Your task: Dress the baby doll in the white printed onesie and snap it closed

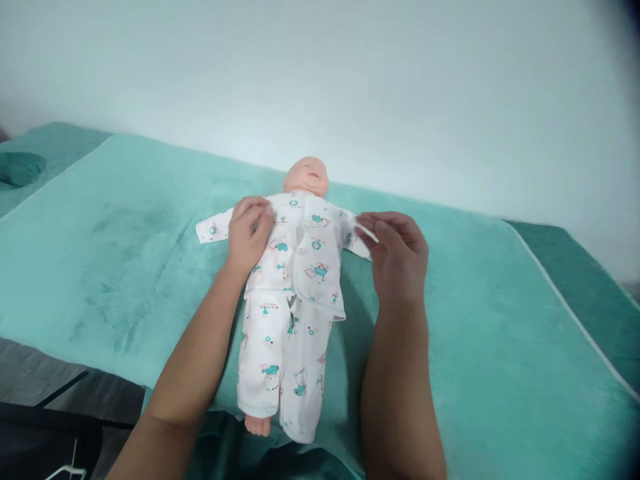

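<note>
A baby doll [306, 175] lies face up, its feet towards me. It wears a white printed shirt [317, 257] with green animals and matching trousers [300, 380]. Over the shirt's left side in my view is my left hand [251, 230], its fingers loosely bent and the thumb slightly apart; the fingertips are blurred. By the sleeve on the right, my right hand [397, 250] pinches a thin white strip [367, 232]; whether it belongs to the shirt I cannot tell. That sleeve's end is partly behind my hand. One bare foot [258, 425] shows below the trousers.
A light green plush cover [475, 320] spreads under the doll, over a darker green one [595, 293]. A pale wall [350, 80] rises behind. At lower left are a black item [45, 440] and a white hanger [67, 472].
</note>
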`<state>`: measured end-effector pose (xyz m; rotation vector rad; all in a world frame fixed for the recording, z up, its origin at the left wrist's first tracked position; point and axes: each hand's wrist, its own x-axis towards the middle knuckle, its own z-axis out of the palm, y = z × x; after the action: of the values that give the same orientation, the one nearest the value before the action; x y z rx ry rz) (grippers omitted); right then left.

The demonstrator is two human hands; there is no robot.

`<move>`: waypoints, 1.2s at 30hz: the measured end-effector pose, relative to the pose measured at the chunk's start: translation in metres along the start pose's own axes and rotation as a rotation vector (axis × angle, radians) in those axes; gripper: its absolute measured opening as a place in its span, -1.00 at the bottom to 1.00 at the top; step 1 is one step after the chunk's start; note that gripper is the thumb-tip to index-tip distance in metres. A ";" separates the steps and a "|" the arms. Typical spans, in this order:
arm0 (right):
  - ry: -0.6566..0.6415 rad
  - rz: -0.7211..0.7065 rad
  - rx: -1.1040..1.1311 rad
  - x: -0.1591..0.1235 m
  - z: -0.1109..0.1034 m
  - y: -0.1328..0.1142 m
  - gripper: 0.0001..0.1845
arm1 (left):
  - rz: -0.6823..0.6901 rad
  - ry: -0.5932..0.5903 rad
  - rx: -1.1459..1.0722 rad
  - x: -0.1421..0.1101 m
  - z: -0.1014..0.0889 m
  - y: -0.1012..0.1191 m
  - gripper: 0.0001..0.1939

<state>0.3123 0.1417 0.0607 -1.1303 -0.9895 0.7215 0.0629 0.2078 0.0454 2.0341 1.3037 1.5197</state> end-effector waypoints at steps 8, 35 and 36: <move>0.027 -0.004 -0.870 0.027 -0.053 0.075 -0.46 | -0.273 -0.190 0.739 -0.028 -0.072 -0.061 -0.51; -0.340 -0.204 -0.437 -0.203 -0.028 0.003 -0.75 | -0.139 -0.212 -0.082 -0.190 -0.087 0.049 -0.69; -0.405 -0.229 -0.445 -0.218 -0.029 0.001 -0.67 | -0.142 -0.249 -0.080 -0.206 -0.094 0.055 -0.69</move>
<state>0.2494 -0.0596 -0.0019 -1.2464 -1.6548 0.5662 0.0007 -0.0104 -0.0053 1.9613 1.2385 1.1946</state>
